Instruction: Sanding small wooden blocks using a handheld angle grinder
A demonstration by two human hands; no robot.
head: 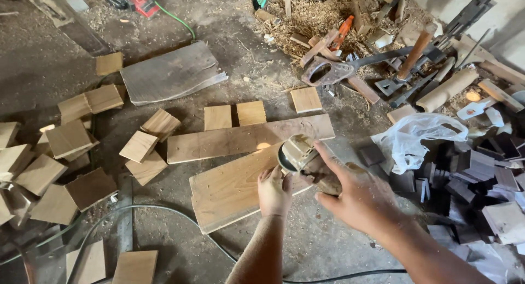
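Wooden board (229, 188) under angle grinder (306, 158); right hand (358, 194) grips body, left hand (274, 192) fingers pinch disc guard.

Both hands (328, 188) grip angle grinder (303, 158)

This is a woodworking workshop, worked on at floor level. A dusty concrete floor (44, 65) carries sawdust and a heap of wood shavings (311, 16) at 12 o'clock. Cut square wooden blocks (68, 139) lie scattered at 9 o'clock, and 2 long planks (246, 139) sit at the centre. Hand tools and clamps (404, 71) pile up at 2 o'clock beside a hand saw (328, 71). A red power tool (139, 0) with a green cable rests at 11 o'clock, and dark offcuts (476, 169) stack at 3 o'clock.
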